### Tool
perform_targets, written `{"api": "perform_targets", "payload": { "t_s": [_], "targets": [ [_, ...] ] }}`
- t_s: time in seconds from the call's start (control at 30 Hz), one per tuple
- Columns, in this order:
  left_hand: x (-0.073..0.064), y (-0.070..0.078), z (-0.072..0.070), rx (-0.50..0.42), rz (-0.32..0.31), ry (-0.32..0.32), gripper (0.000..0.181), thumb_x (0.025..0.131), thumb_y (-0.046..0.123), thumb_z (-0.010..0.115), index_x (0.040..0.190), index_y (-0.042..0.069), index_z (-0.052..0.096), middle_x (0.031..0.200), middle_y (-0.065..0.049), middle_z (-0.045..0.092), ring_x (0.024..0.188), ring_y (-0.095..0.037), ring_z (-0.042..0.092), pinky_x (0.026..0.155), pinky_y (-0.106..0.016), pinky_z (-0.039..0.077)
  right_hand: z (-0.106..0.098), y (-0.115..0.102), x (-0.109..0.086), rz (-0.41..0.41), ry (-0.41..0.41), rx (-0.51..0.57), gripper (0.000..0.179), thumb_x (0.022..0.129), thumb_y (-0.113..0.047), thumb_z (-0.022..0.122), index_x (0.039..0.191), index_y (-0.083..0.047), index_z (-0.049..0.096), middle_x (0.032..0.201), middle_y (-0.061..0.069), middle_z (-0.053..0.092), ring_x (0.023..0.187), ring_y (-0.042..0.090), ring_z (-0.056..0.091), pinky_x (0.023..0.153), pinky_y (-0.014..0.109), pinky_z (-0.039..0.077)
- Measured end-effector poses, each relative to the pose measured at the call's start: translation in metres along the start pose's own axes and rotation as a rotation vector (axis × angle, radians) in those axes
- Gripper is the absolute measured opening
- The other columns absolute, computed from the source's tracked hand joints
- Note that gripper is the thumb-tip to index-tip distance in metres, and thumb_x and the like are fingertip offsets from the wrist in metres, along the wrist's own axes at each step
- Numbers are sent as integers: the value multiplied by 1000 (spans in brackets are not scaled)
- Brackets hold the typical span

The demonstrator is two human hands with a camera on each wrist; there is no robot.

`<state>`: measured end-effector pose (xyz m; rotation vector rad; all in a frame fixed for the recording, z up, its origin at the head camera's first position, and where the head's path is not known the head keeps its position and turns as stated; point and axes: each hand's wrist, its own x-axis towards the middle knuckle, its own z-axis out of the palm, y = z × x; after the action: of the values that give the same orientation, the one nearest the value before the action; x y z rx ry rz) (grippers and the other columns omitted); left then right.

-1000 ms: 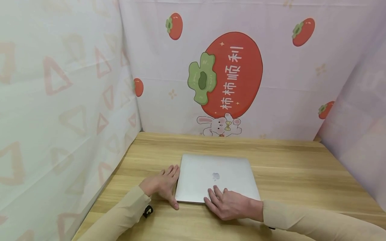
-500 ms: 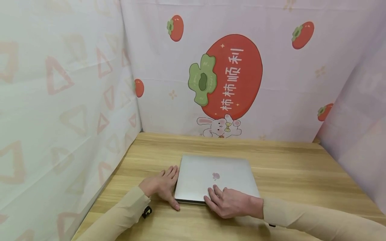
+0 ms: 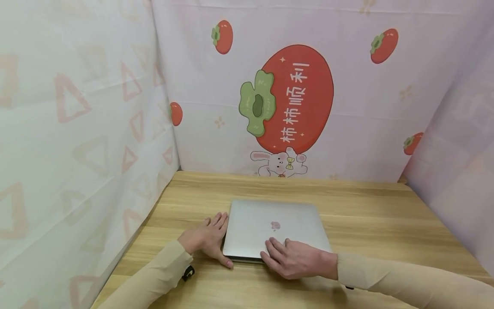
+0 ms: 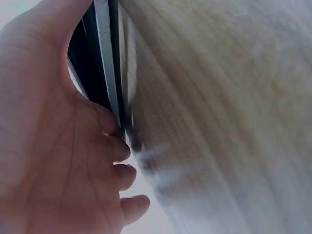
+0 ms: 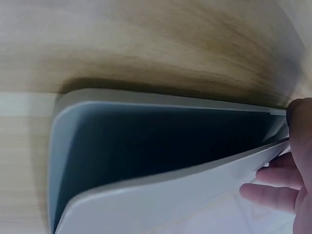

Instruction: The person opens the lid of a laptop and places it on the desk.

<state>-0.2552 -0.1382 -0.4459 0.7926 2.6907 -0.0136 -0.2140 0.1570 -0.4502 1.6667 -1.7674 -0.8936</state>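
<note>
A silver laptop [image 3: 251, 223] lies on the wooden table with its lid raised a narrow way along the front edge; in the right wrist view a dark gap shows between lid [image 5: 161, 200] and base [image 5: 107, 96]. My right hand [image 3: 293, 259] is at the middle of that front edge, thumb at the gap and fingers on the lid's outer face, pinching the lid. Along the laptop's left side lies my left hand [image 3: 206, 238], fingers extended and thumb by the front left corner. The left wrist view shows its palm [image 4: 53, 126] beside the parted edge.
The wooden table [image 3: 370, 223] extends around the laptop. A patterned cloth wall [image 3: 208, 141] stands behind it, and another cloth [image 3: 104, 184] borders the left side. A small black strap [image 3: 188, 273] shows at the left sleeve.
The laptop lid has risen slightly at the front, and a dark gap has appeared under it. Both hands have stayed nearly in place.
</note>
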Motion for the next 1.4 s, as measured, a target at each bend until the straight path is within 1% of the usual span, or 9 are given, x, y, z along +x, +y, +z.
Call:
{"api": "perform_targets", "payload": {
  "t_s": [0.13,0.23,0.43,0.53,0.67,0.8,0.93,1.17,1.4],
  "targets": [
    [1,2,1,20,-5,15,138,53,85,58,147,-2,7,154,-19,4,142,-33,4,111,-53,14,1,-3,-6,18,-27,38,47,102,-20,12,136,-9,42,125,15,57,112,24,58,61,32,55],
    [3,2,3,52,-18,12,139,53,87,56,147,-2,7,155,-18,4,142,-32,4,111,-51,15,2,-7,-9,40,-25,56,47,102,-20,11,137,-8,40,128,16,54,114,27,57,61,34,55],
    [5,2,3,63,-22,8,140,51,87,56,147,-1,7,155,-17,4,142,-32,3,112,-50,15,6,-15,-10,127,12,42,48,100,-18,11,136,-8,40,125,17,56,104,30,62,57,35,54],
    [5,2,3,60,-18,9,140,51,87,58,147,-2,8,154,-18,4,142,-32,3,112,-50,15,7,-18,-10,157,7,37,47,100,-17,11,135,-8,41,123,16,57,100,31,63,55,34,54],
    [4,2,3,63,-20,8,140,50,87,57,147,-2,8,154,-18,3,142,-32,3,112,-48,15,6,-17,-12,143,-18,35,49,100,-15,7,134,-8,42,123,15,57,100,30,63,59,35,55],
    [5,1,4,63,-19,15,142,49,88,56,147,-1,7,154,-18,3,142,-32,3,112,-50,15,9,-15,-16,127,4,50,49,100,-15,8,133,-7,44,123,15,58,102,28,63,64,35,55],
    [5,0,2,49,-11,13,142,49,88,56,147,-1,6,154,-18,2,142,-33,2,112,-50,14,10,-12,-18,113,39,70,49,101,-16,10,132,-7,46,122,15,59,103,27,63,65,34,55],
    [6,0,0,39,-3,10,144,48,88,57,147,-2,3,154,-19,-2,142,-33,0,112,-50,13,7,-2,-21,98,31,89,54,101,-12,4,134,-7,45,125,12,58,105,25,62,67,31,56],
    [10,-2,3,47,21,5,146,46,89,56,147,-2,2,154,-19,-4,142,-31,-2,112,-49,14,3,2,-22,108,63,101,52,101,-8,6,132,-7,47,122,11,60,104,24,62,67,30,55]
  ]
}}
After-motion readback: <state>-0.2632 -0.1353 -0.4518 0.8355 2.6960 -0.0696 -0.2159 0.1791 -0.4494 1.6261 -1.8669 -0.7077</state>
